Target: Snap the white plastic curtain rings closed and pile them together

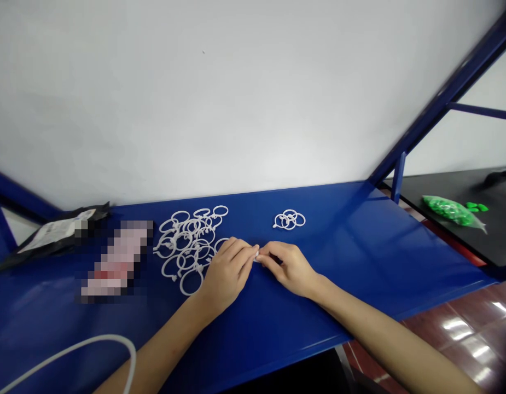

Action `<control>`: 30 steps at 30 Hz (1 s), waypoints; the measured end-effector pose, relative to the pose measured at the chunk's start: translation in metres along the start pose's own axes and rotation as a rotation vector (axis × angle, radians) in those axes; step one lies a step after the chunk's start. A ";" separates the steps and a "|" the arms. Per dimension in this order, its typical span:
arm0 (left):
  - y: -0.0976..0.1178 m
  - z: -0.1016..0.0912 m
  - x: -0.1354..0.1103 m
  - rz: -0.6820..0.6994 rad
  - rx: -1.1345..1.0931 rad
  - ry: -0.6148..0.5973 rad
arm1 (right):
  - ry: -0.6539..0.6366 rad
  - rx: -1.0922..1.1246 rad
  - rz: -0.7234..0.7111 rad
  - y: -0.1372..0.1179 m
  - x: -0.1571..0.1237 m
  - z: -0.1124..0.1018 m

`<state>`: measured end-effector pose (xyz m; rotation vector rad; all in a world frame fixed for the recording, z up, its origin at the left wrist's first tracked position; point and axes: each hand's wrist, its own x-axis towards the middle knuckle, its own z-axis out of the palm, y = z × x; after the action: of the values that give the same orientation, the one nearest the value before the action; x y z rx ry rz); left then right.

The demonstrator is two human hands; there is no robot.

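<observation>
My left hand (228,273) and my right hand (292,269) meet over the blue table, both with closed fingertips. Pinched between them is a small white piece (256,255), mostly hidden by the fingers; it looks like one of the white rings. Left of my left hand lies a loose pile of thin white rings (191,278), several of them overlapping, with small knob-like ends. Part of one ring (221,242) shows just behind my left hand. A smaller cluster of white rings (289,220) rests beyond my right hand.
On the left are a black plastic package (51,232) with a white label and a blurred-out pinkish item (117,257). A white cable (109,337) curves across the lower left. At right, a clear bag of green pieces (452,210) lies on a black surface. A white wall stands behind the blue table (338,219).
</observation>
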<state>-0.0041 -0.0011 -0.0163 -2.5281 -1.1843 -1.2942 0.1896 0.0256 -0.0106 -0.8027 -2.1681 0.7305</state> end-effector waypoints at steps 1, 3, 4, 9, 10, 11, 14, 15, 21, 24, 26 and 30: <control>0.000 0.000 0.000 0.003 0.006 -0.004 | 0.002 -0.013 -0.003 0.001 0.000 0.001; -0.002 -0.002 0.001 0.011 0.028 -0.027 | 0.004 -0.042 0.008 0.002 0.001 0.003; -0.003 -0.002 0.002 0.014 0.051 -0.045 | 0.005 -0.062 0.020 0.003 0.002 0.004; -0.008 -0.008 0.006 -0.106 0.367 -0.137 | 0.086 -0.352 0.081 0.014 0.011 -0.005; -0.009 -0.010 0.006 -0.163 0.442 -0.168 | 0.127 -0.440 0.107 0.019 0.013 -0.010; -0.011 -0.012 0.006 -0.217 0.508 -0.209 | 0.170 -0.526 0.141 0.023 0.014 -0.015; -0.013 -0.016 0.005 -0.307 0.626 -0.369 | 0.236 -0.747 0.247 0.036 0.016 -0.031; -0.014 -0.017 0.005 -0.311 0.634 -0.417 | 0.232 -0.801 0.271 0.039 0.016 -0.034; -0.011 -0.013 0.004 -0.217 0.514 -0.471 | 0.252 -0.843 0.271 0.038 0.015 -0.033; -0.009 -0.009 0.003 -0.109 0.399 -0.385 | 0.288 -0.668 0.188 0.029 0.015 -0.027; -0.008 -0.006 0.001 -0.016 0.324 -0.307 | 0.231 -0.456 0.148 0.023 0.016 -0.022; -0.007 -0.005 0.000 0.114 0.232 -0.189 | 0.055 -0.036 0.230 0.012 0.014 -0.008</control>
<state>-0.0120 0.0018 -0.0153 -2.5456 -1.1275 -0.8542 0.1914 0.0460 -0.0086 -1.0911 -2.0660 0.7746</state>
